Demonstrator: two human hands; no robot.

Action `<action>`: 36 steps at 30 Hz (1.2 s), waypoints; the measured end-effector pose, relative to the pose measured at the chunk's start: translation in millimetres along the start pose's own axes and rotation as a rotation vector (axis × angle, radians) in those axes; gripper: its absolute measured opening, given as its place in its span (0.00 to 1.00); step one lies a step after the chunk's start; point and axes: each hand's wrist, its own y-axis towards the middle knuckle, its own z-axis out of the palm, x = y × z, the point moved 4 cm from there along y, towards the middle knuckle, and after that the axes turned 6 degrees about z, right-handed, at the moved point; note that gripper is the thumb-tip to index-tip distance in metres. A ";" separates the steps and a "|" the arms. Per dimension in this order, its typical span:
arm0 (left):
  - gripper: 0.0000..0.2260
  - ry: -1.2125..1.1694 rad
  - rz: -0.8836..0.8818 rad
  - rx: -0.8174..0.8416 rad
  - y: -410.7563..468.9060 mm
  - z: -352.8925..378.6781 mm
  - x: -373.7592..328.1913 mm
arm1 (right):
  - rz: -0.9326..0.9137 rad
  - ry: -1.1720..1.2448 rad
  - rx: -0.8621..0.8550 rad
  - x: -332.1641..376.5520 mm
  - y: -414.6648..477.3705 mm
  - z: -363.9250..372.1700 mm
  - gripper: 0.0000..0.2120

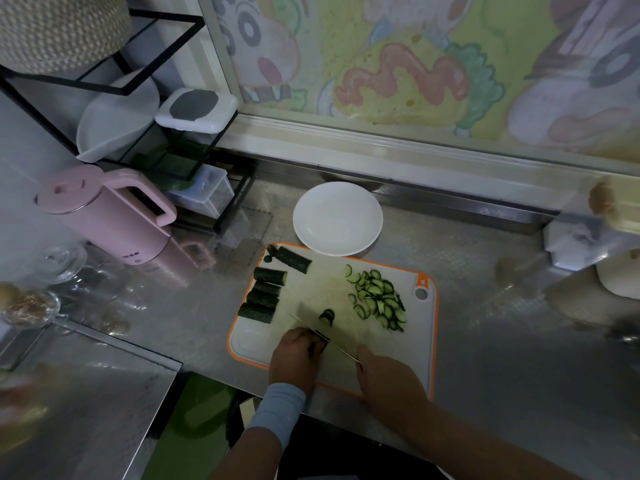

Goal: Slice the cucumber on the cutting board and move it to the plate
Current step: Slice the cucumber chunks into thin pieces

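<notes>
A grey cutting board (304,299) with an orange rim lies on the steel counter. Several dark cucumber chunks (265,292) lie along its left side, and a heap of thin slices (379,301) sits at its right. A few fresh slices (327,316) lie mid-board. My left hand (294,356) holds down a cucumber piece (323,337) with curled fingers. My right hand (389,379) grips a knife (337,348), its blade lying against that piece. A white plate (337,218) with nothing on it stands just behind the board.
A pink kettle (107,216) and a black wire rack (138,133) with containers stand at the left. Glass jars (41,292) sit near the left edge. A pale block and round objects (602,244) are at the right. A window ledge (398,147) runs behind.
</notes>
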 end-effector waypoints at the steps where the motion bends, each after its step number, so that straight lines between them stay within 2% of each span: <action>1: 0.04 0.004 -0.008 0.005 0.2 -0.4 -0.1 | 0.005 -0.007 0.007 -0.4 -0.4 0.4 0.19; 4: 0.05 0.006 -0.008 0.017 -0.3 -0.6 -2.6 | -0.010 0.011 -0.008 -0.2 0.7 0.9 0.12; 7: 0.03 -0.004 -0.007 0.000 -1.4 -3.2 -5.0 | -0.019 0.025 -0.001 2.3 6.4 7.0 0.13; 9: 0.03 -0.018 0.022 -0.016 -3.0 -3.1 -5.0 | -0.039 0.094 -0.026 5.5 12.5 9.7 0.09; 14: 0.04 -0.017 0.041 -0.021 -6.0 -1.7 -2.2 | -0.042 0.078 0.041 20.4 27.1 10.1 0.19; 17: 0.03 -0.013 0.013 -0.002 -3.6 -1.7 -2.3 | -0.059 0.172 0.056 22.7 28.8 6.7 0.13; 19: 0.02 -0.001 0.003 0.009 -2.3 -1.3 -2.1 | -0.047 0.167 0.094 17.4 28.4 13.7 0.14; 23: 0.04 0.002 -0.027 0.020 -1.0 -3.2 -3.3 | -0.037 0.195 0.042 10.8 13.4 8.5 0.14; 27: 0.05 0.005 -0.021 0.012 -1.3 -6.1 -5.2 | -0.064 0.108 0.014 1.7 3.6 -2.4 0.10; 30: 0.05 0.005 -0.024 0.002 -1.5 -5.1 -2.9 | -0.051 0.022 0.043 -1.1 2.6 -3.6 0.17; 36: 0.03 -0.001 -0.017 0.017 -2.8 -1.9 -1.3 | -0.048 0.158 0.040 0.4 8.4 11.3 0.07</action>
